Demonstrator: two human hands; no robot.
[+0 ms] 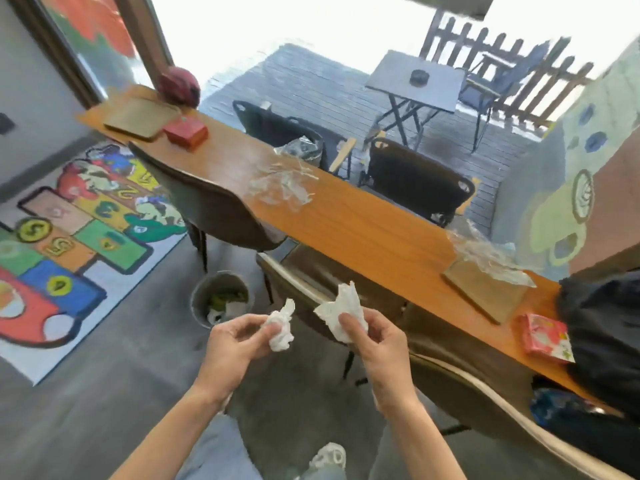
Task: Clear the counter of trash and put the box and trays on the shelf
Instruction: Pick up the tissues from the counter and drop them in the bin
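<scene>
Two crumpled white tissues are off the counter and in the person's hands. The left hand [239,336] pinches a tight wad [282,329] between thumb and fingertips, and the right hand [374,336] has its thumb and curled fingers closed round a looser, flatter piece [343,315]. Both are held above the floor, a little to the right of a round bin [221,299] that already has scraps in it — so I'd say these two are about to be dropped there.

Plenty is left. On the long wooden counter [363,233] a clear plastic wrapper [284,185] lies crumpled near the middle, and another clear wrapper [491,254] sits partly on top of a brown tray [485,292] toward the near end. Just beside that tray is a pink packet [545,337], touching a dark bag [602,337]. At the far end a second tray [140,117] lies flat with a red box [186,131] just beside it, and a dark red rounded object [179,85] behind them — too blurred to name.

No shelf is visible, so the box and trays are not yet put away. By my reckoning the job is at an early stage.
</scene>
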